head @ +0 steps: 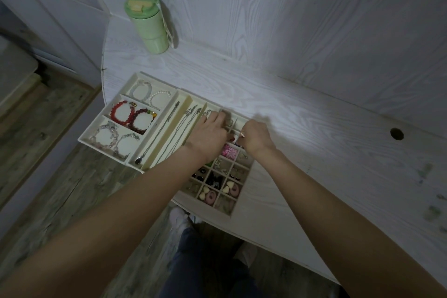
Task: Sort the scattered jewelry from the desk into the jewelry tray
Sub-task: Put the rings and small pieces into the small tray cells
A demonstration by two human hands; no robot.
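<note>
A single wide-angle head view looks steeply down and forward from above the person, close over the white desk (314, 140), with the jewelry tray (116, 104) near centre, both forearms reaching in from the bottom edge, floor at left

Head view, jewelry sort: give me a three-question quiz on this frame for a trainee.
1. True or false: the red bracelets lie in the middle compartment of the tray's left section.
2. Where is the green bottle? A) inside the tray B) on the desk behind the tray C) on the floor
3. Fill in: the left hand and right hand both work over the small-grid section, at its ____ end.

Key: 1 true. 2 B. 3 far.
</note>
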